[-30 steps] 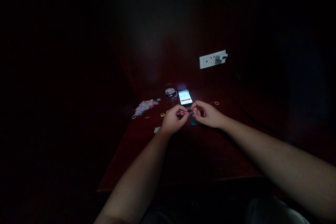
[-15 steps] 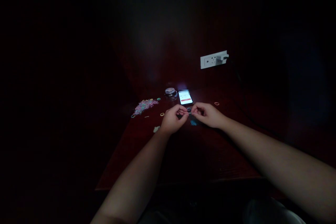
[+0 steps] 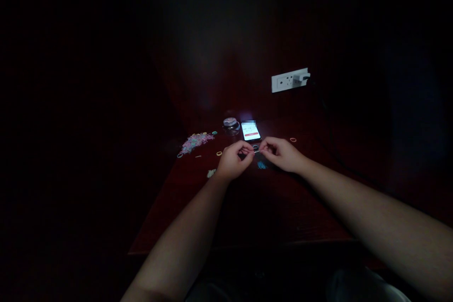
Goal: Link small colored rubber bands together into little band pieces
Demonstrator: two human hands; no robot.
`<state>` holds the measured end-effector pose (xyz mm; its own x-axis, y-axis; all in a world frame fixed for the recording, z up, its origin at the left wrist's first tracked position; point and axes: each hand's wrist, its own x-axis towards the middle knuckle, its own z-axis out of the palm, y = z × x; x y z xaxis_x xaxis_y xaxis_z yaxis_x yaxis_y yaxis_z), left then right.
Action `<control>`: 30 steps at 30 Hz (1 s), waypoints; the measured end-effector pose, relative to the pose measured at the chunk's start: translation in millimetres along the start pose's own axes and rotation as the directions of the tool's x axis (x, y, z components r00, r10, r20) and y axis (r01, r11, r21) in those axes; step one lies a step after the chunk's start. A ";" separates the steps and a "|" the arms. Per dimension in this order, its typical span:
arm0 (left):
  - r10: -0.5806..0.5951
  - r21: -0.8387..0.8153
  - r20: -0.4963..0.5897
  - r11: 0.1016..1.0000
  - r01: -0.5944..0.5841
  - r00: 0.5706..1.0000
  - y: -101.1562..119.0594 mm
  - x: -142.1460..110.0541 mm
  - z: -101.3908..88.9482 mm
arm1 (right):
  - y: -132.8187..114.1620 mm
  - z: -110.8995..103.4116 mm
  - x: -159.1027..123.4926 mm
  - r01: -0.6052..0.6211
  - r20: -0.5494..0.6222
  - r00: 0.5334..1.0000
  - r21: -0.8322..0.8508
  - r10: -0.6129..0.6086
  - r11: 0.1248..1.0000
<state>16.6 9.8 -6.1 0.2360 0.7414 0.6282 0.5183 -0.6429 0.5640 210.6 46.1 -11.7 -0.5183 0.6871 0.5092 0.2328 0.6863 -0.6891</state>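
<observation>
My left hand point(image 3: 235, 159) and my right hand point(image 3: 278, 153) face each other above the table, each with thumb and fingers pinched together. Between their fingertips runs a thin, pale elastic band point(image 3: 257, 151), pulled straight; its ends are hidden in the fingers. A dark ring-shaped band point(image 3: 255, 146) lies just beyond the fingertips. Below them is a small bunch of blue bands point(image 3: 261, 165). Beside my left wrist sits a pale yellowish bunch of bands point(image 3: 211, 173), partly covered by the arm.
A heap of pastel bands point(image 3: 196, 141) spreads at the table's left side. A round clear jar point(image 3: 230, 126) and a lit phone point(image 3: 251, 131) stand at the back. Single bands, one yellow point(image 3: 219, 154) and one orange point(image 3: 293, 139), lie apart. A wall socket point(image 3: 290, 80) holds a plugged-in charger.
Both hands keep nearly the same place and pinch. The strand between the fingertips looks brighter and more distinct now. The view has shifted very slightly.
</observation>
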 end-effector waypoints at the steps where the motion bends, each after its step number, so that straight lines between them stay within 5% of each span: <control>1: -0.001 -0.002 -0.003 1.000 0.001 1.000 0.3 0.1 -0.1 | -0.3 0.1 -0.1 0.002 -0.004 1.000 0.002 -0.002 1.000; 14: -0.059 -0.021 0.089 0.998 0.061 0.994 -3.4 -1.8 4.1 | -2.6 1.5 0.1 -0.003 0.002 1.000 0.005 0.003 1.000; 30: -0.109 0.007 0.010 0.994 0.109 0.994 -4.3 -0.8 2.6 | -9.5 -0.2 0.1 -0.022 0.006 1.000 -0.013 0.022 1.000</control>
<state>16.3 12.5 -10.4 0.1864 0.8088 0.5578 0.5463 -0.5572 0.6254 208.5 39.7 -5.0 -0.5178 0.7004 0.4912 0.2549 0.6744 -0.6930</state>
